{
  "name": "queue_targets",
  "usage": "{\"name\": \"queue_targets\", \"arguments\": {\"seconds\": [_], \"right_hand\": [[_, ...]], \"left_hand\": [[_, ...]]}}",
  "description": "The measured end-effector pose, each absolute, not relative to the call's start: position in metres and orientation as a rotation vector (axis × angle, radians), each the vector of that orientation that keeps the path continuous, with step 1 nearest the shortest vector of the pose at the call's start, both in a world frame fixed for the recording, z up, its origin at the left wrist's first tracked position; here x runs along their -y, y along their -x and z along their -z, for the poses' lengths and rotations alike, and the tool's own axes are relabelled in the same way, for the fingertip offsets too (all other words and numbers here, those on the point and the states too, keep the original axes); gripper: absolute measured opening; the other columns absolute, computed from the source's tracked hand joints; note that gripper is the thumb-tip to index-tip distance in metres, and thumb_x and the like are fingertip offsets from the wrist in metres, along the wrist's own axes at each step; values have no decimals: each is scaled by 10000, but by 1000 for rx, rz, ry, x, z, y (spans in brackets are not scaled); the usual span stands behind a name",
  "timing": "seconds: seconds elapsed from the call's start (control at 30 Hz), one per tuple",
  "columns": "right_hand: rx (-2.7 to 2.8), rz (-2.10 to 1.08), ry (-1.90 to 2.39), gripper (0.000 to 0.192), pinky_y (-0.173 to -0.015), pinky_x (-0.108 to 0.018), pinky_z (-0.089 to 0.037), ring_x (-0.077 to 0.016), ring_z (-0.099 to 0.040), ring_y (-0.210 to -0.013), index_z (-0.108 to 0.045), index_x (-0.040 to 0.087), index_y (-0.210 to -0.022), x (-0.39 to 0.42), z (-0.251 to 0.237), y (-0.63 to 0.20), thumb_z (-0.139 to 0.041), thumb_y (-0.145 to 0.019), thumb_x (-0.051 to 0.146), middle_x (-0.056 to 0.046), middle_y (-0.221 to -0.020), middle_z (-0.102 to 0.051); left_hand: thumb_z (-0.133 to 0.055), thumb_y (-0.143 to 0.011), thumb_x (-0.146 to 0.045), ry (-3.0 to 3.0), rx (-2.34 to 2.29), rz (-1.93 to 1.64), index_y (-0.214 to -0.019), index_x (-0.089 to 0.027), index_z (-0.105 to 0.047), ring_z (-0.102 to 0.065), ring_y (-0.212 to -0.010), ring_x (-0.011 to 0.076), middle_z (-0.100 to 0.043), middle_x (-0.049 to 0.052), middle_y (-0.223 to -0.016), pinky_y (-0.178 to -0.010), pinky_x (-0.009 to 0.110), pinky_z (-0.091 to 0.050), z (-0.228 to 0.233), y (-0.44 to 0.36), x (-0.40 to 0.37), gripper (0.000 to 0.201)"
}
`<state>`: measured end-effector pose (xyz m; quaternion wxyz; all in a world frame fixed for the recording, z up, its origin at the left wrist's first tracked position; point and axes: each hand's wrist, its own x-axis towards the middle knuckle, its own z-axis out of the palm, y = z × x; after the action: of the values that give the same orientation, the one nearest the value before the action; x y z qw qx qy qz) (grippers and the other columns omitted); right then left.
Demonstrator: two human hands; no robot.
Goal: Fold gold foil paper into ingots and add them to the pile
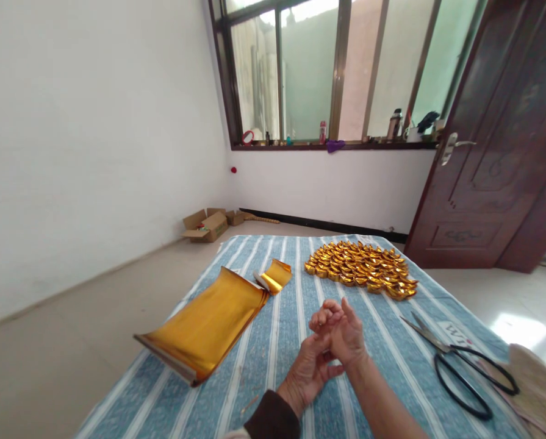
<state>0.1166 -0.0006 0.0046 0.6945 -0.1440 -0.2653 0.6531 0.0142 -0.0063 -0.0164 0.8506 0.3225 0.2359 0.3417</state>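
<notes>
My left hand (305,373), in a dark brown cuff, and my right hand (343,336) meet over the front middle of the cloth. The left fingers and thumb close around the palm edge of the right hand. No object shows in the right hand, whose fingers are loosely bent and apart. Beyond my hands lies a cluster of folded gold paper ingots (357,268). To the left rests a stack of gold foil paper sheets (213,323), curled at its edges, with a smaller gold foil stack (277,275) behind it. Black-handled scissors (444,349) lie partly spread on the right.
A blue-and-white striped cloth (258,366) covers the surface. Something tan and flat (535,390) lies at the right edge near the scissors. Cardboard boxes (215,227) stand on the floor by the wall. A dark red door (478,152) is at right, and bottles line the windowsill (364,146).
</notes>
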Motion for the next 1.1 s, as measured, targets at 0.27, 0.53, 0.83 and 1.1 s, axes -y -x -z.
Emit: {"name": "queue_targets", "arguments": {"seconds": [0.27,0.53,0.83,1.1], "right_hand": [[635,-1524,318,373,-707,-344,-460,-180,-586,-655,-700,244,-817,-8,-2,-116,-633,-795,610,8,-593,-623],[746,-1582,219,407,-621,-331,-464,-198,-595,-645,-676,246,-880,-4,6,-114,-584,-813,636,4,-585,-614],[738,-1561,135,409,-602,-326,-468,-203,-597,-638,-697,233,-895,-1,1,-119,-588,-817,620,-11,-605,-642],[766,-1568,67,410,-646,-310,-466,-184,-611,-616,-718,218,-913,-1,-1,-114,-573,-846,596,-17,-605,-674]], "left_hand": [[-866,-634,-251,-596,-610,-854,-939,-141,-717,-631,-688,135,-695,55,-869,-607,249,-547,22,-21,4,357],[-880,-518,-143,-607,-682,-846,-947,-153,-714,-687,-918,233,-721,88,-1060,-664,246,-535,19,-19,3,459],[-856,-588,-191,-691,-691,-826,-1119,-223,-694,-674,-937,200,-671,63,-1232,-644,227,-529,13,-22,7,555],[-875,-546,-182,-690,-688,-818,-1090,-179,-710,-672,-821,185,-711,80,-1080,-656,249,-533,17,-17,3,568]]}}
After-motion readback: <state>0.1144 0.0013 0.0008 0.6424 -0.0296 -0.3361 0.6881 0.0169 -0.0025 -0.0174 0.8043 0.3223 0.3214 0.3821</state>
